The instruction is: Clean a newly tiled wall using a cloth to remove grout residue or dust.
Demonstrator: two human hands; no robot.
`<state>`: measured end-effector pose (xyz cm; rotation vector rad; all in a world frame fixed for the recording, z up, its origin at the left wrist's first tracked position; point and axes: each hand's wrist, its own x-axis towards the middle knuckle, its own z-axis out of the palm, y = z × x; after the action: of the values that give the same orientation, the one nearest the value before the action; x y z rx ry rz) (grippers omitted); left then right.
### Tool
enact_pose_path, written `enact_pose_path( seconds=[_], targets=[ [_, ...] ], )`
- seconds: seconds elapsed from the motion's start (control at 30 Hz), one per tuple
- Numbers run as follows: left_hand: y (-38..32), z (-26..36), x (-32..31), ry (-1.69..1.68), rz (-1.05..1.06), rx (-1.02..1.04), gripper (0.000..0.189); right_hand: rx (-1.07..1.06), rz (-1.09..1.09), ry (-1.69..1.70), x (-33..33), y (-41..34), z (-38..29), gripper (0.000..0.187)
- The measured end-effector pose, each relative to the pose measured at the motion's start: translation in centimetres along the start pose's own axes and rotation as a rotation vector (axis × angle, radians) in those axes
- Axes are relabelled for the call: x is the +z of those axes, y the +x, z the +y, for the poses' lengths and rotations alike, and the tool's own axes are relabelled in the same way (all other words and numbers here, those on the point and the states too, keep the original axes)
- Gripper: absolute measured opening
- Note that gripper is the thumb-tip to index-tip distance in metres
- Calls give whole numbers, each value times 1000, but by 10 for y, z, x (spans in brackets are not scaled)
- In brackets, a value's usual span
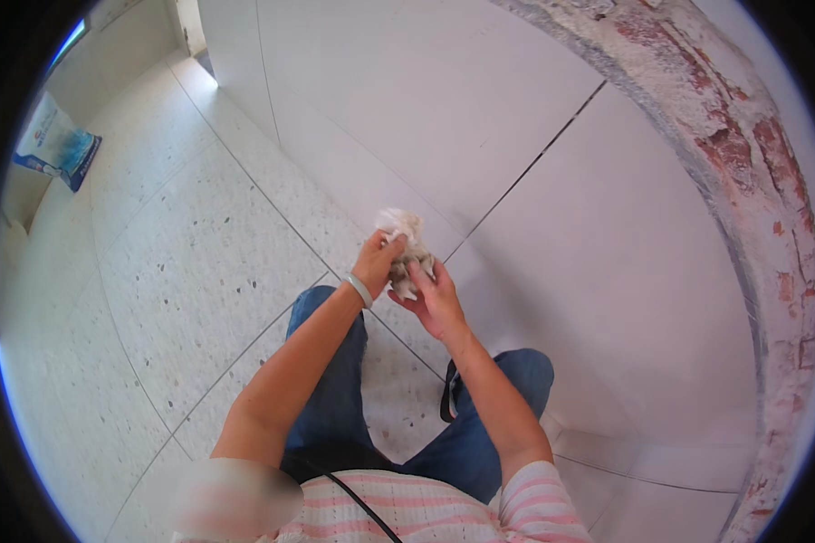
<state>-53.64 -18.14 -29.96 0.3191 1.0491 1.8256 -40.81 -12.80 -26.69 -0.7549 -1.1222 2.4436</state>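
Between my two hands is a crumpled whitish wad (407,234), with darker grey-brown smudges on its lower part; it could be cloth, paper or thin plastic. My left hand (378,261), with a pale bangle (358,290) at the wrist, grips its left side with thumb and fingers. From the lower right my right hand (435,295) pinches the dirty end. Both hands are in front of my knees, close to the pale wall tiles (550,285). A dark joint (536,159) runs between the tiles just beyond them.
Speckled pale floor tiles (197,271) spread to the left. At the far left stands a blue and white bag (61,139) bearing writing. Rough exposed brick and mortar (733,156) border the wall tiles at the right. My bent knees (322,326) are below, and a black cable (360,502) crosses my shirt.
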Motion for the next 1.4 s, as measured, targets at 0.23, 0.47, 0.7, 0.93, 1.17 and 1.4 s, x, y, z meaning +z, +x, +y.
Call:
enact_pose_path(
  seconds=[0.23, 0.47, 0.7, 0.93, 1.17, 1.4],
  targets=[
    [5, -3, 51, 871, 52, 588, 28, -9, 183, 202, -51, -7, 0, 39],
    [31, 78, 188, 926, 201, 1213, 28, 44, 175, 56, -63, -36, -28, 30],
    [45, -27, 104, 1608, -267, 965, 20, 48, 92, 57, -71, -37, -31, 29],
    [56, 78, 117, 1139, 225, 1117, 25, 220, 181, -68, -65, -24, -1, 35],
    [68, 71, 146, 1089, 92, 1245, 8, 214, 97, -116, -46, -16, -2, 35],
    [42, 21, 157, 964, 16, 1104, 18, 321, 100, -245, -63, -5, 22, 33]
  ],
)
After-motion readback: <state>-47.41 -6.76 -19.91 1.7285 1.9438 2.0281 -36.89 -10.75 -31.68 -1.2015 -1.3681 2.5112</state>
